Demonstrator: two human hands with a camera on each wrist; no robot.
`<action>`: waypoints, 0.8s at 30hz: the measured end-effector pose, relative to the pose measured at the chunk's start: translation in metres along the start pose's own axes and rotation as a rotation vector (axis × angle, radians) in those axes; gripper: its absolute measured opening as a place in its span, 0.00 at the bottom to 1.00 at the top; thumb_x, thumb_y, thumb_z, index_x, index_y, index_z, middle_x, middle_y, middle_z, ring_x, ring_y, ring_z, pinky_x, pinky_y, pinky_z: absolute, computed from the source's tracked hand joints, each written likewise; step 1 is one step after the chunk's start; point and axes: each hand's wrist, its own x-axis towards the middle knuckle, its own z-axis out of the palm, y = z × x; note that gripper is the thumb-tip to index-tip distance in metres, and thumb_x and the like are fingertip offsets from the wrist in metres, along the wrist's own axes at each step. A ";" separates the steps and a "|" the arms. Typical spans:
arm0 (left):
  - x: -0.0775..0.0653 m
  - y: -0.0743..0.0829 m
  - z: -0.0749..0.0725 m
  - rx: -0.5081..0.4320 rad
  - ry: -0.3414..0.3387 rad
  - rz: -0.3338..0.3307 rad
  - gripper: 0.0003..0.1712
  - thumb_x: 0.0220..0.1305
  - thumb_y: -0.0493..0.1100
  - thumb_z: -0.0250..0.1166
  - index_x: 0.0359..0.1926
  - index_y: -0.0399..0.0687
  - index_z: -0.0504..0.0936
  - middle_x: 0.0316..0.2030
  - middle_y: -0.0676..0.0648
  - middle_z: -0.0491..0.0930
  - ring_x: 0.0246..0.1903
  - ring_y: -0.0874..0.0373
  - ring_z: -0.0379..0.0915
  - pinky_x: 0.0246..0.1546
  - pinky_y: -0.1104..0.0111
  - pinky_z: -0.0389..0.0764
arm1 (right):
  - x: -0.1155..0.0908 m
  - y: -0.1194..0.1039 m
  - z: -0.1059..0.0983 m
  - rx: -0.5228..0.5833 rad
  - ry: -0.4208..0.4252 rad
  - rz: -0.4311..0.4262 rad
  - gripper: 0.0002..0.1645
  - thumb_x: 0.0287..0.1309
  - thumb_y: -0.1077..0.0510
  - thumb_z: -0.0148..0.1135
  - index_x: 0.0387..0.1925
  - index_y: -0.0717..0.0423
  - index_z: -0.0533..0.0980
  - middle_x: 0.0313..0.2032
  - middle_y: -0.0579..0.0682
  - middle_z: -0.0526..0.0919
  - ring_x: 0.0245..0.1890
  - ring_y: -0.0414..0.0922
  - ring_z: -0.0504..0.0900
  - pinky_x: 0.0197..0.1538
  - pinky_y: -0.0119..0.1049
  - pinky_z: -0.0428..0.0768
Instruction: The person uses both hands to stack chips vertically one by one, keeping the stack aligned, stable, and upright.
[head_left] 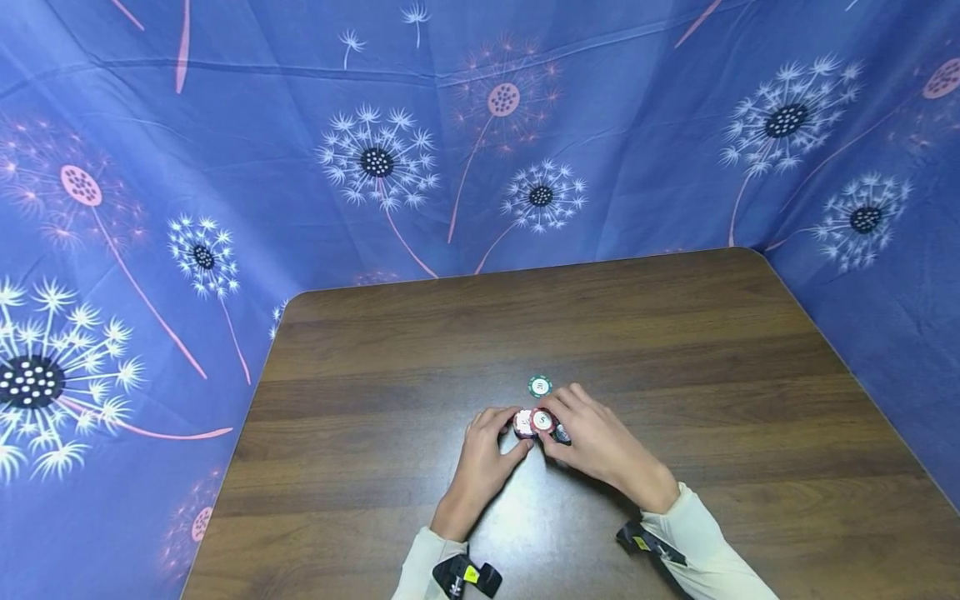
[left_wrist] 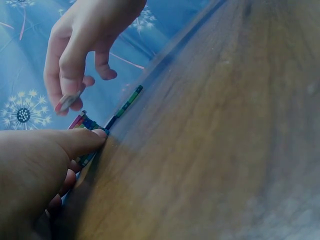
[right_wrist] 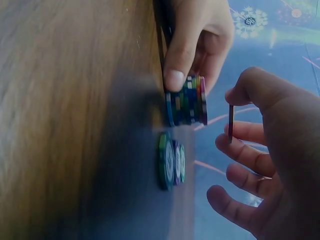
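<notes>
My left hand point(head_left: 482, 457) grips a short stack of poker chips point(right_wrist: 187, 105) between thumb and fingers, on the tabletop. A pale-faced chip with a reddish edge tops that stack in the head view. Just above, my right hand point(head_left: 600, 437) pinches a single red poker chip point(head_left: 542, 420) between thumb and fingertip. In the right wrist view this chip point(right_wrist: 231, 122) stands edge-on, apart from the stack. Partly hidden under the right hand lies a dark chip point(head_left: 562, 434). A green-rimmed chip point(head_left: 540, 386) lies beyond both hands.
A brown wood-grain table point(head_left: 375, 475) carries the chips. Blue cloth with a dandelion print point(head_left: 450, 167) hangs behind it and at both sides. Several loose chips, one with a green edge point(right_wrist: 164, 160), sit beside the gripped stack in the right wrist view.
</notes>
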 end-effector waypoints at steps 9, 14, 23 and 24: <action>0.001 -0.003 0.001 0.022 0.000 0.010 0.28 0.55 0.42 0.79 0.58 0.44 0.86 0.46 0.50 0.85 0.44 0.58 0.77 0.53 0.57 0.76 | 0.008 -0.008 0.008 -0.043 -0.046 -0.018 0.25 0.57 0.50 0.75 0.56 0.50 0.82 0.49 0.46 0.82 0.44 0.44 0.76 0.39 0.43 0.83; 0.000 -0.004 0.002 0.030 0.011 0.025 0.28 0.56 0.42 0.79 0.58 0.42 0.86 0.47 0.49 0.85 0.45 0.57 0.78 0.53 0.57 0.77 | 0.009 -0.010 0.011 -0.024 -0.069 0.000 0.25 0.58 0.50 0.74 0.57 0.49 0.82 0.51 0.46 0.83 0.45 0.44 0.76 0.40 0.45 0.83; 0.001 -0.003 0.001 0.021 0.002 0.012 0.28 0.56 0.40 0.79 0.59 0.41 0.86 0.48 0.49 0.85 0.46 0.57 0.78 0.54 0.55 0.77 | 0.008 -0.009 0.017 0.029 -0.059 0.014 0.24 0.60 0.53 0.74 0.57 0.51 0.82 0.53 0.48 0.81 0.49 0.46 0.78 0.42 0.46 0.84; 0.001 -0.003 0.001 0.020 0.002 0.011 0.28 0.56 0.40 0.79 0.59 0.41 0.86 0.48 0.48 0.85 0.46 0.57 0.78 0.54 0.55 0.77 | 0.008 -0.009 0.018 0.036 -0.058 0.017 0.24 0.60 0.53 0.74 0.57 0.51 0.82 0.53 0.48 0.81 0.50 0.46 0.78 0.43 0.47 0.84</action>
